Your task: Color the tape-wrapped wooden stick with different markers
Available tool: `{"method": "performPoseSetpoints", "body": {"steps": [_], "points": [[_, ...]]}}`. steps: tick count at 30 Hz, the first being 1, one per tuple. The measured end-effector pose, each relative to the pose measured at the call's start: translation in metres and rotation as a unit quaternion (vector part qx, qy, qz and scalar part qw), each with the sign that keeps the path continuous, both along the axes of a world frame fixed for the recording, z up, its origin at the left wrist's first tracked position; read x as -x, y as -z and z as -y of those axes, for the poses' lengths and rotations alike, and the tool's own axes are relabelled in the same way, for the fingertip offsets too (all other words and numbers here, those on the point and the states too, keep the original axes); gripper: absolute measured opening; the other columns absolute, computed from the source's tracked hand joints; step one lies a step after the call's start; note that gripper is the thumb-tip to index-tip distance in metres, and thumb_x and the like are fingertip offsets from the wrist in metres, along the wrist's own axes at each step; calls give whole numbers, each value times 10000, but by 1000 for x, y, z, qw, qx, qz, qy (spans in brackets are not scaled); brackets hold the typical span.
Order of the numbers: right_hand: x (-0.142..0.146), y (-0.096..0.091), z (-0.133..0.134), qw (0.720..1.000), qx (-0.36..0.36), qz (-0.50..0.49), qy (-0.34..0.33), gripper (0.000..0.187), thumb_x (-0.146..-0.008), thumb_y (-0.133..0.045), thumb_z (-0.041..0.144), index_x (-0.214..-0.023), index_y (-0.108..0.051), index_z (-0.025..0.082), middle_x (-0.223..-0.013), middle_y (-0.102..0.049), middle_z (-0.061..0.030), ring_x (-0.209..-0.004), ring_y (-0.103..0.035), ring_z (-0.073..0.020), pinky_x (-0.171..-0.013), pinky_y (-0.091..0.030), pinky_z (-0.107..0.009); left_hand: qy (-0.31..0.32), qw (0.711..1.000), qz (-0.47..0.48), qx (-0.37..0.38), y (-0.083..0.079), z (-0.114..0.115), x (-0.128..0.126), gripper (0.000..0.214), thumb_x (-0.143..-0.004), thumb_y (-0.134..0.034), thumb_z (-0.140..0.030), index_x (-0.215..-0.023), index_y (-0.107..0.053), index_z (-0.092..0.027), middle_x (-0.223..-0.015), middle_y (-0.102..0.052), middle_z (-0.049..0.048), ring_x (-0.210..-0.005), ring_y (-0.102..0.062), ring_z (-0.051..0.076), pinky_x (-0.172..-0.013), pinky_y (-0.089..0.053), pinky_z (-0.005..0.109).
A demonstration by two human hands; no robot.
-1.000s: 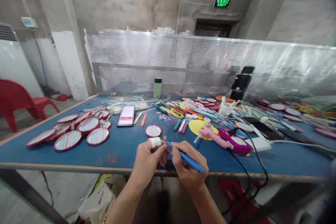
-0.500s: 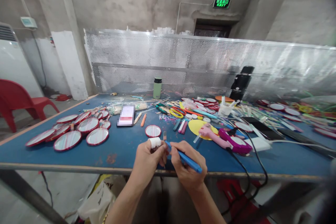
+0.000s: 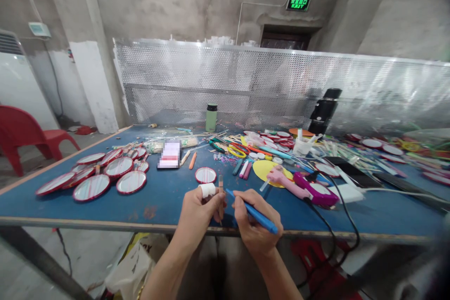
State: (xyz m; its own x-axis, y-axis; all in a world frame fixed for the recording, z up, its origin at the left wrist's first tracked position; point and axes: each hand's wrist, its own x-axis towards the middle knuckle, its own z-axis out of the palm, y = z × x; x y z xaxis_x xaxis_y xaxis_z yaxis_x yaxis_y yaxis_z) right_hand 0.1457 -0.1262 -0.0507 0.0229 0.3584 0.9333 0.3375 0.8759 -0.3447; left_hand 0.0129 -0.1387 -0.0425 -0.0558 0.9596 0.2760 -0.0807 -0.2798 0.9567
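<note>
Near the table's front edge, my left hand (image 3: 199,208) pinches a thin brown wooden stick (image 3: 221,187) held upright; a white wrap (image 3: 207,190) covers one of its fingers. My right hand (image 3: 258,222) grips a blue marker pen (image 3: 260,218), its tip pointing left at the stick, a small gap between them. Just beyond my hands lies a round white disc with a red rim (image 3: 206,175). Right of it, several capped markers (image 3: 242,168) rest beside a yellow disc (image 3: 262,172), on which a pink and purple glue gun (image 3: 298,187) partly lies.
At left, red-rimmed discs (image 3: 92,188) lie in a pile. A phone (image 3: 169,154) and an orange marker (image 3: 192,160) sit behind. A green bottle (image 3: 211,118) and a black flask (image 3: 324,111) stand before the perforated metal panel (image 3: 197,70). Black cables (image 3: 351,225) hang over the front edge at right.
My right hand has drawn back slightly to the right with the blue marker, so its tip is now apart from the stick. My left hand has stayed nearly still.
</note>
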Motion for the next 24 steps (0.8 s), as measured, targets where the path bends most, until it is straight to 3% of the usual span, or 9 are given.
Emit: {"method": "performPoseSetpoints", "body": {"steps": [24], "points": [[-1,-1,0,999,4,38,-29,190,-799,-591,50,-914,-657,186,-707,-660,-15,-602,-614,-128,-577,-501,-253,-6,1000,16,4,-1,1,-1,233,-768,-681,-331,-650,-625,-138,-458,-564,-19,-416,-498,102,-446,-407,198]]}}
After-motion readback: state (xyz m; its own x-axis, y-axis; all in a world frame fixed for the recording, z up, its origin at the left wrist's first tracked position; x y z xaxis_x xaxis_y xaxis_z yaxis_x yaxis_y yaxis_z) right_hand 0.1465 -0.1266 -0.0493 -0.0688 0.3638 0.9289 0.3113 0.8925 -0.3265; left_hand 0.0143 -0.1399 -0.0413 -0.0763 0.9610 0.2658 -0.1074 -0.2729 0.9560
